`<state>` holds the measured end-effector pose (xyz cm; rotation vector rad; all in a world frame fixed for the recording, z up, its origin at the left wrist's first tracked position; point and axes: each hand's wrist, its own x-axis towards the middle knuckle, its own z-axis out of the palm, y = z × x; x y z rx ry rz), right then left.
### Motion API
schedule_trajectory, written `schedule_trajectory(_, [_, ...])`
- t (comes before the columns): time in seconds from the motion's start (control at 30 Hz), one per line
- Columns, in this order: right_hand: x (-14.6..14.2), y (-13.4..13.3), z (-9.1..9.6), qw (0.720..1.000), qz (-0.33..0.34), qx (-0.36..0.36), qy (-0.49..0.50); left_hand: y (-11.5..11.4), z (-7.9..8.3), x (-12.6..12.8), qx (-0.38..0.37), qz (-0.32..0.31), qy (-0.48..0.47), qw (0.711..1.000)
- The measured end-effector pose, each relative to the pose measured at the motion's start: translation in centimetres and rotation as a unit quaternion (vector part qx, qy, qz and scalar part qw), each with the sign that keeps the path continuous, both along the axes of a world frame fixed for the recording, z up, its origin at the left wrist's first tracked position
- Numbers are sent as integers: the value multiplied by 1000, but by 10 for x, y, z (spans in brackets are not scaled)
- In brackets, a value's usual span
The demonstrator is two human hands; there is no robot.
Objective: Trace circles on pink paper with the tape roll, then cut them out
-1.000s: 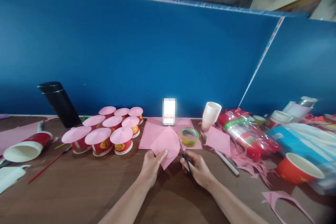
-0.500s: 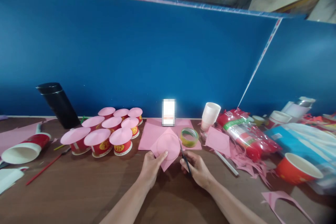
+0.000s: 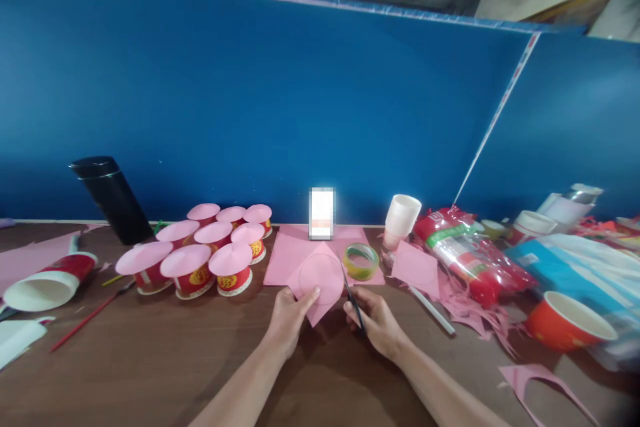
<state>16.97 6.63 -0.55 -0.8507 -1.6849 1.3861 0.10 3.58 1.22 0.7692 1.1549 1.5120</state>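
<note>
My left hand [image 3: 291, 315] pinches the lower edge of a pink paper square [image 3: 320, 279] that has a circle drawn on it, held just above the brown table [image 3: 150, 367]. My right hand [image 3: 377, 321] grips black scissors [image 3: 351, 295], whose blades point up along the paper's right edge. Behind the paper lie more pink sheets [image 3: 290, 250] and a green tape roll [image 3: 361, 261].
Several red cups capped with pink discs [image 3: 210, 257] stand at left, near a black flask [image 3: 114, 199] and a tipped red cup [image 3: 47, 285]. A phone [image 3: 321, 213] leans on the blue wall. White cups [image 3: 401, 217], a red cup pack [image 3: 467, 253], paper scraps and a red bowl [image 3: 567, 320] fill the right.
</note>
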Motion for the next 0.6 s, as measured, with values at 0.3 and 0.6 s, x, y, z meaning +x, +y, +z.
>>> schedule_trajectory(0.3, [0,1,-2,1000,-2,-2,-1,3,-8,-4,10,-33,-13,999])
schedule_trajectory(0.6, [0,0,1,1000,-8,2,-13,5,-14,-6,11,-41,-4,999])
